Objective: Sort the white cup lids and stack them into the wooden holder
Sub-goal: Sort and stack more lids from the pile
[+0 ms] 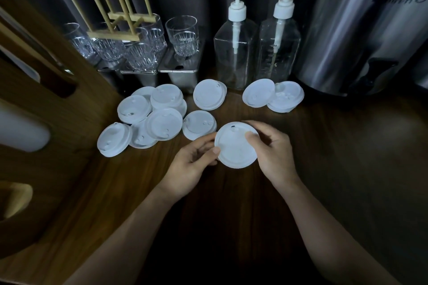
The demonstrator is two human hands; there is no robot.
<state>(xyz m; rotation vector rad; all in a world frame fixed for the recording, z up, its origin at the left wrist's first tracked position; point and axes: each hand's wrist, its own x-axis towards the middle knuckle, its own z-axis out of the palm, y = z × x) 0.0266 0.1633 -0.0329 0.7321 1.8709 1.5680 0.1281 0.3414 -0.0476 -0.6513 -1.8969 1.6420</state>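
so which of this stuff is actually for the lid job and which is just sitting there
For the job: held white lid, left hand, right hand, loose white lids, wooden holder.

Just lying about: glass tumblers, pump bottles, steel urn, wooden peg rack.

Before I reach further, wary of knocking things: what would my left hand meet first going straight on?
Beyond the held lid the left hand grips, probably the loose lid near the pump bottles; depth unclear.

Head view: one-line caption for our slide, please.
Left hand and right hand grip one white lid; loose lids lie behind.
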